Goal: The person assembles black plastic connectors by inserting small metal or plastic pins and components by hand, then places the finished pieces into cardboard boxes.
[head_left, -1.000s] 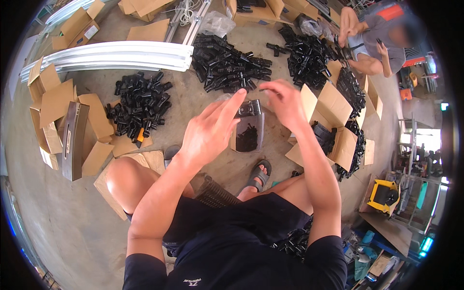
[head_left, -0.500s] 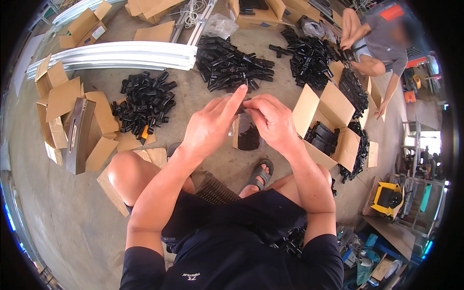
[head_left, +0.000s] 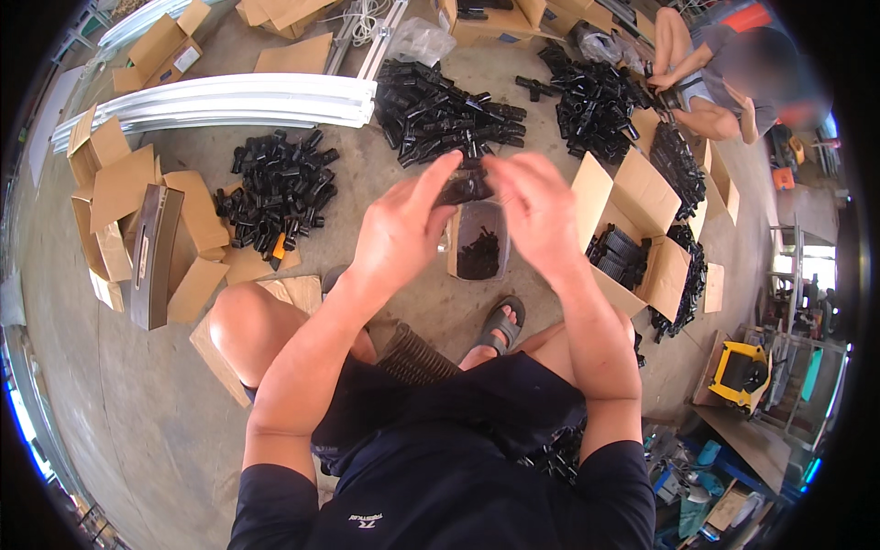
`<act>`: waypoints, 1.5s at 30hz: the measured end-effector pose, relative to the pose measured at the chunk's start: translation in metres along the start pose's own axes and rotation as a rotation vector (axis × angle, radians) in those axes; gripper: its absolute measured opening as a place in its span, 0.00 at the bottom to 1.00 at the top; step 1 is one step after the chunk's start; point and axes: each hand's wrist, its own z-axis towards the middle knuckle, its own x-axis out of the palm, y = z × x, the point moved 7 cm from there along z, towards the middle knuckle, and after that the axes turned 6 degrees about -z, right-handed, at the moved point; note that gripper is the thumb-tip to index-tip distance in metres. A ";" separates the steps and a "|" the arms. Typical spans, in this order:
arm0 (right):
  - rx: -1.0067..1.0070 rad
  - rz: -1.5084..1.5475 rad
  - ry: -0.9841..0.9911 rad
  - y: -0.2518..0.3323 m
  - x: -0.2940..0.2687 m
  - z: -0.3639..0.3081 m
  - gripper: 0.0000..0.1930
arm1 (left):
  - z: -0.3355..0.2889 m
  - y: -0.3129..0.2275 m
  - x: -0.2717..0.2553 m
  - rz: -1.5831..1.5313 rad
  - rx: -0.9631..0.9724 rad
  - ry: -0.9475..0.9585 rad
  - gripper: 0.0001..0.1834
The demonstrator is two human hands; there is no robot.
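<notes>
My left hand point(head_left: 401, 225) grips a black plastic part point(head_left: 467, 187) between thumb and fingers, held up in front of me above the floor. My right hand point(head_left: 539, 215) is at the right end of that part; its fingers are smeared by motion, so their grip cannot be made out. Below the hands stands a clear plastic tub point(head_left: 502, 261) with small black pieces point(head_left: 478, 255) in it. Just beyond my hands lies a big heap of black plastic parts point(head_left: 445, 110).
More black parts lie in a left heap point(head_left: 280, 188) and a far right heap point(head_left: 596, 101). An open carton point(head_left: 665, 275) on the right holds ribbed black parts. White metal rails point(head_left: 229, 101) lie far left, near cartons point(head_left: 119, 179). A co-worker point(head_left: 710, 82) sits at the far right.
My hands have drawn apart, the right one moving rightward, and the black part between them now shows more. The co-worker's outstretched arm has pulled back from the floor.
</notes>
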 end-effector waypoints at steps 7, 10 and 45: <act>0.204 -0.151 0.186 -0.115 0.060 -0.016 0.08 | -0.007 0.046 -0.002 -0.829 -0.481 -0.200 0.20; 0.135 -0.489 0.690 -0.134 0.154 -0.059 0.09 | -0.008 0.055 -0.004 -1.010 -0.522 -0.290 0.20; 0.273 0.014 0.164 -0.111 0.170 -0.031 0.06 | -0.012 0.063 0.007 -1.480 -0.703 -0.429 0.18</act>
